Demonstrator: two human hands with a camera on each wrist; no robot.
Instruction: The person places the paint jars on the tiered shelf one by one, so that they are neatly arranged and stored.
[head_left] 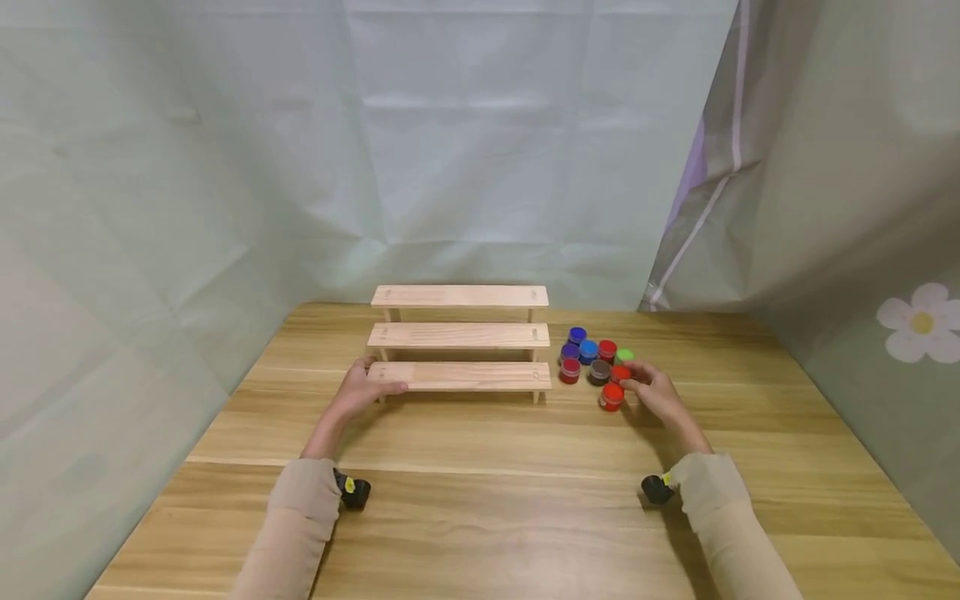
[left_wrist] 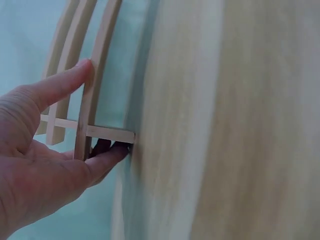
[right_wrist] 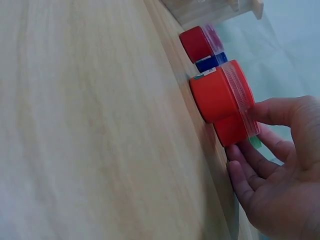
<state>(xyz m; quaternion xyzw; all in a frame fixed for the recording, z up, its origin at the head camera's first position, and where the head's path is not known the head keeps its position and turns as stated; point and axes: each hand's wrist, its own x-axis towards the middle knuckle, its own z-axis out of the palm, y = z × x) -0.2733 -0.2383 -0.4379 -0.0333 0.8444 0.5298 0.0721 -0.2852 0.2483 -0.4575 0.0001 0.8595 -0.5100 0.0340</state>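
A three-tier wooden step rack stands at the back of the table. My left hand grips the left end of its lowest step; in the left wrist view the thumb lies along that step's edge, with fingers beside the leg. To the right of the rack, my right hand holds a small red jar with a clear-rimmed lid, thumb on one side and fingers on the other. An orange-red jar stands in front of it and partly hides it in the right wrist view.
Around the right hand stand several more jars: a green one, a brown one, a dark red one and a light blue one. A pale curtain hangs behind the wooden table.
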